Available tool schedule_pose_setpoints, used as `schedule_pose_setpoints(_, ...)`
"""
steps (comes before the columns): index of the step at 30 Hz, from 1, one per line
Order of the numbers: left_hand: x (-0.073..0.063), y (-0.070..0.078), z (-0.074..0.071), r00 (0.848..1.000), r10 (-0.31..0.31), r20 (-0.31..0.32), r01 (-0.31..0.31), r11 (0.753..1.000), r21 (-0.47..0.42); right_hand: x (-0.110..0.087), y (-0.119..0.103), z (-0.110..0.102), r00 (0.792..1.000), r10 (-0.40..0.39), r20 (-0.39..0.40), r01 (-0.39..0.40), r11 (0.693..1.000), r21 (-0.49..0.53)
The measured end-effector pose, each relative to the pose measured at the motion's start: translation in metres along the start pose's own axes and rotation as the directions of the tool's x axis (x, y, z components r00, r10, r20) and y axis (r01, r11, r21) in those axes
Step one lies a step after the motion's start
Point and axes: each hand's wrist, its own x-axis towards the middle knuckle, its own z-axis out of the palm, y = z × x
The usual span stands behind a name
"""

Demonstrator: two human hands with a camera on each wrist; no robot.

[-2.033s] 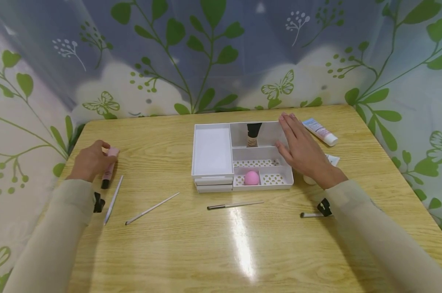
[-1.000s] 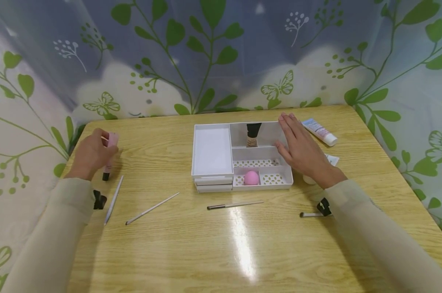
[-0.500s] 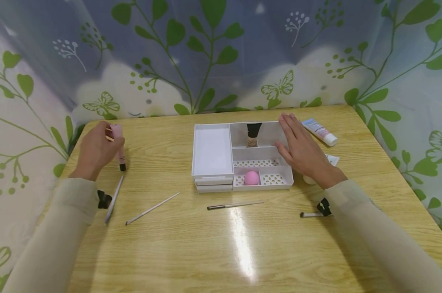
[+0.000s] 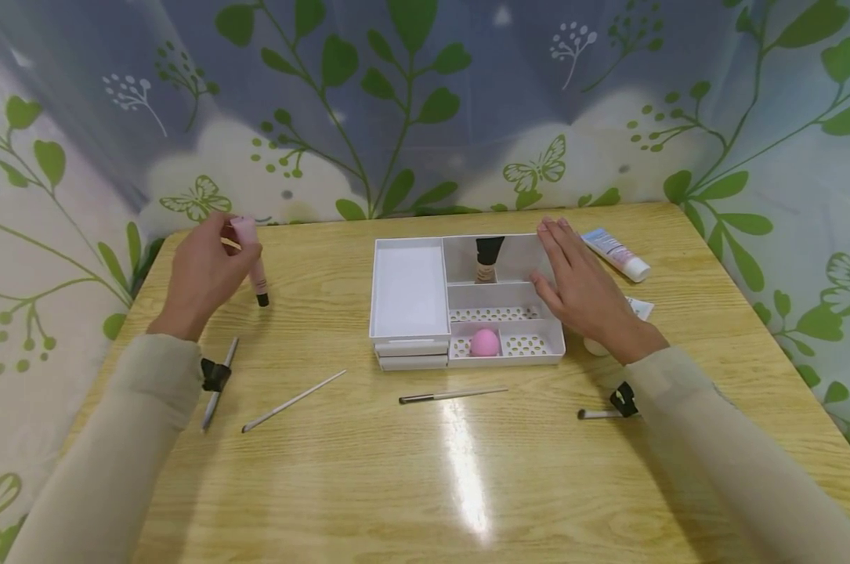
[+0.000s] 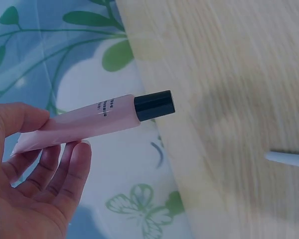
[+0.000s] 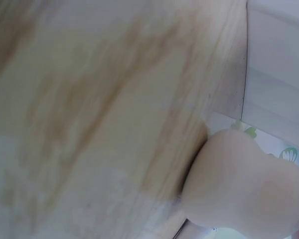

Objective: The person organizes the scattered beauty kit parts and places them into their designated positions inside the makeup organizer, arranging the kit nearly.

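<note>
Slim pale-pink plastic tube (image 5: 92, 122): smooth, flat-tailed, small dark lettering beside a black cylindrical cap (image 5: 154, 105). Position: raised over the yellowish wood-grain table (image 4: 340, 478), ten o'clock, pinched by the left hand (image 4: 209, 270). Right hand (image 4: 585, 294): fingers extended, resting at three o'clock on the white plastic compartmented organizer (image 4: 409, 290).

Under the grip (image 4: 208, 272) spreads a table (image 4: 340, 486) with a yellowish wood grain, its far edge just behind the grip and its left edge beside it. Beyond the grip rises a blue-and-white curtain (image 4: 425, 117) printed with green leaves and butterflies, the print continuing on both sides. Nearer the person and right of the grip, a bright reflection (image 4: 468, 478) streaks the tabletop.
</note>
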Motion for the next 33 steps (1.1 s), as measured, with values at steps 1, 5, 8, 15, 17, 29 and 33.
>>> schedule_pose_setpoints(1, 0.000, 0.003, 0.000, 1.000, 0.005, -0.005, -0.005, 1.000, 0.002, 0.000, 0.000, 0.000, 1.000, 0.000, 0.000, 0.000, 1.000, 0.000)
schedule_pose_setpoints(5, 0.000, 0.012, 0.000, 0.999, 0.030, -0.032, -0.030, 0.999, -0.014, 0.000, 0.000, 0.000, 1.000, 0.000, -0.002, 0.000, 1.000, 0.000)
schedule_pose_setpoints(8, -0.001, 0.020, 0.000, 0.998, 0.048, -0.050, -0.050, 0.998, -0.031, 0.000, -0.001, 0.000, 1.000, -0.004, -0.004, 0.004, 1.000, -0.001)
schedule_pose_setpoints(15, 0.001, 0.040, 0.000, 0.995, 0.071, -0.071, -0.074, 0.996, -0.046, 0.001, -0.001, 0.000, 1.000, -0.010, -0.013, 0.010, 1.000, -0.005)
schedule_pose_setpoints(17, 0.002, 0.045, 0.000, 0.994, 0.076, -0.077, -0.080, 0.996, -0.049, 0.001, -0.001, 0.000, 1.000, -0.010, -0.013, 0.010, 1.000, -0.005)
schedule_pose_setpoints(29, 0.003, 0.071, -0.001, 0.982, 0.146, -0.117, -0.156, 0.984, -0.086, 0.000, 0.000, 0.000, 1.000, -0.015, -0.024, 0.015, 1.000, 0.003)
schedule_pose_setpoints(33, 0.001, 0.081, -0.002, 0.975, 0.174, -0.139, -0.189, 0.977, -0.100, 0.001, -0.002, -0.001, 1.000, -0.014, -0.024, 0.014, 1.000, 0.011)
